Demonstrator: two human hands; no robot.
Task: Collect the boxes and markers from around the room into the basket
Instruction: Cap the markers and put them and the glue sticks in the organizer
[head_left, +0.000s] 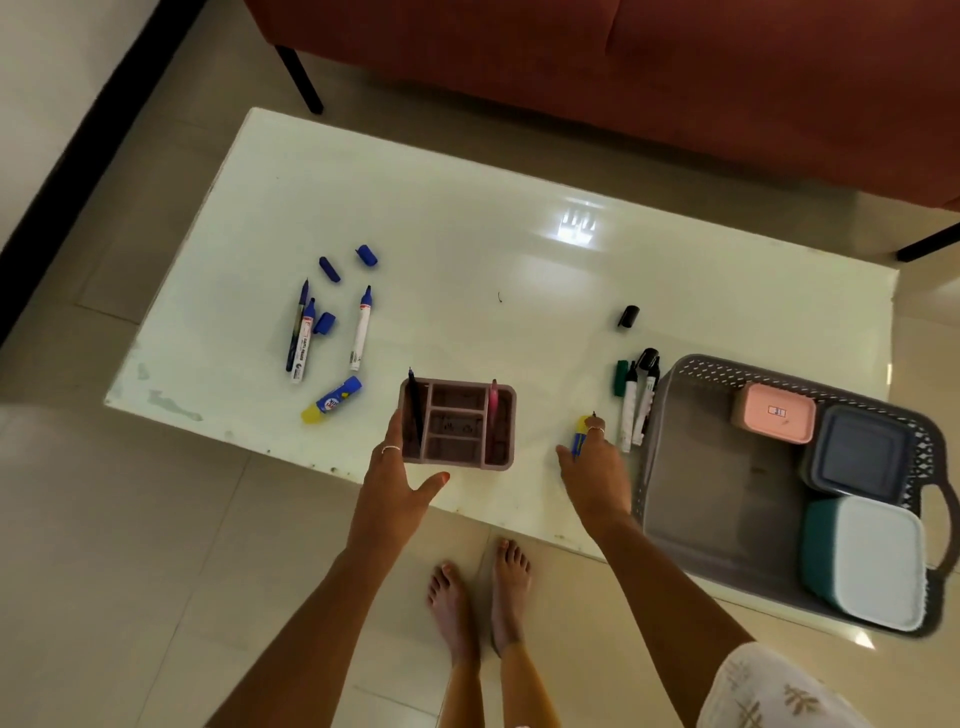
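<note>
Glossy white table (467, 234) on beige tiles, rust sofa (675, 78) behind, left hand (397, 480) spread, right hand (595, 462) pinching blue-yellow marker (580, 435)

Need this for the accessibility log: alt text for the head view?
Person at a white table: left hand touches a pink organizer, right hand holds a blue-yellow pen. Grey basket at right holds three lidded boxes; markers and caps lie loose.

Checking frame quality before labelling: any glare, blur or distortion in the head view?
Head view: bright glare patch on the glossy table near the sofa side; the right hand is slightly motion-blurred; wide-angle warp bends the table edges and the basket; lighting dim and soft, no hard shadows; markers stay readable.
</note>
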